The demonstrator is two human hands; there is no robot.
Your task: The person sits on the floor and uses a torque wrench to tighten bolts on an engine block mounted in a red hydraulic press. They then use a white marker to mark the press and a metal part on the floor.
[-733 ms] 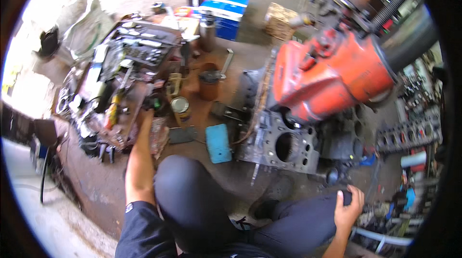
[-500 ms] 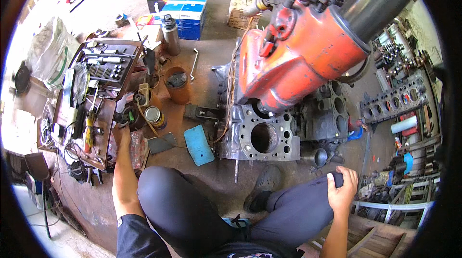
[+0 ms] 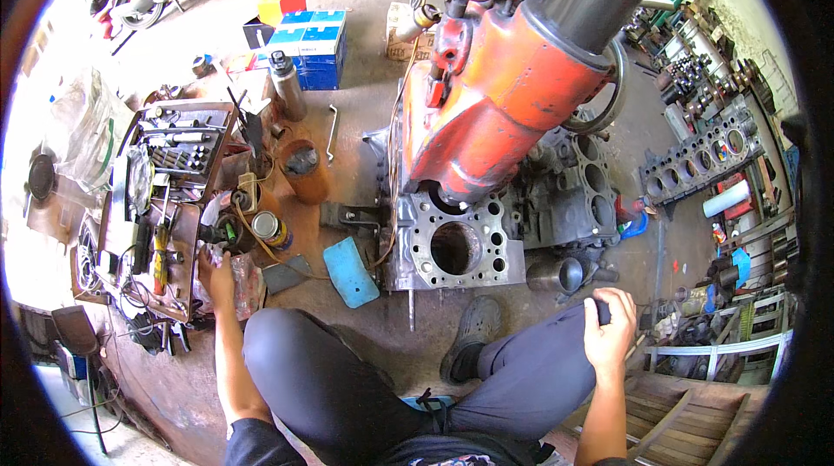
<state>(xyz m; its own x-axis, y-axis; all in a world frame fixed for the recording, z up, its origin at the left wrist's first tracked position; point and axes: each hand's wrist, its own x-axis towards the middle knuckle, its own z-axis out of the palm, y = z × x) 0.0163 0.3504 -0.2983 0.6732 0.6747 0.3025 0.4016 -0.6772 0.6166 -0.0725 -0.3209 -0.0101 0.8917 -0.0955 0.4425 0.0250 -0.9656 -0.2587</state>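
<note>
My left hand (image 3: 217, 279) is low beside the tool trays, its fingers bent and partly hidden against crumpled clear plastic (image 3: 251, 285). What it grips is hard to make out. A dark can with a green spot (image 3: 228, 230) and an open-topped tin (image 3: 268, 227) stand just beyond it. My right hand (image 3: 610, 331) rests over my right knee, its thumb apart from its bent fingers, holding nothing. In front of me lies a grey engine block (image 3: 499, 244) with large round bores. An orange-red machine head (image 3: 508, 101) stands over it, its lower end at one bore.
Tool trays (image 3: 184, 231) hold screwdrivers, sockets and cables on the left. A blue pad (image 3: 351, 272), a rusty can (image 3: 302, 184), a steel flask (image 3: 287, 88) and a bent rod (image 3: 332, 132) lie around. Another engine block (image 3: 565, 197) and a metal cylinder sleeve (image 3: 554, 277) are right of the machine.
My left hand has drawn back toward me from beside the cans. My right hand stays on the knee with its fingers more bent. The whole view has shifted slightly.
</note>
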